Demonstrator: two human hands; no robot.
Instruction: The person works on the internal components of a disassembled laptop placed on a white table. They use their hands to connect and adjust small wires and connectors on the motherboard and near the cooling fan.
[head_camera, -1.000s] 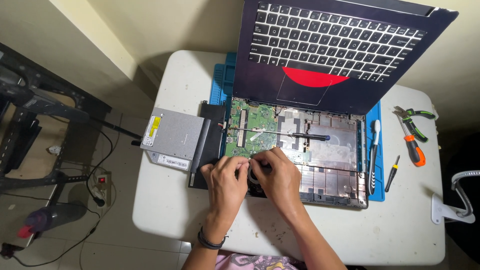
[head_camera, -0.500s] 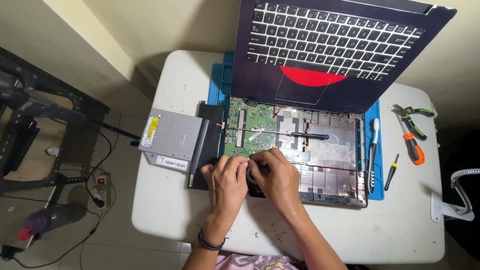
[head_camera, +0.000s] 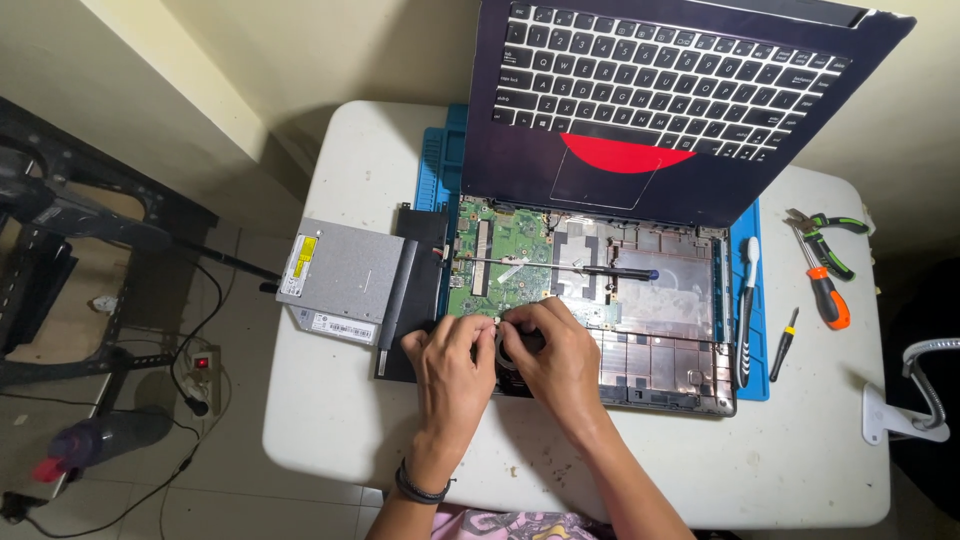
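Green board (head_camera: 505, 265) inside open laptop (head_camera: 640, 310). Left hand (head_camera: 450, 365) and right hand (head_camera: 560, 360) pinching small black fan (head_camera: 518, 345) just below board. Best held gently, lifted straight, without pulling wires.

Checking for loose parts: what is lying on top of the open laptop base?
A screwdriver lies across the green circuit board. Both hands, left hand and right hand, cover a dark round part; whatever is beneath them is hidden.

The optical drive (head_camera: 345, 280) looks like dull grey metal. The circuit board (head_camera: 500, 265) is shiny green, and the mat (head_camera: 440, 160) looks like soft blue rubber. The table (head_camera: 350, 420) is smooth white plastic, a bit scuffed.
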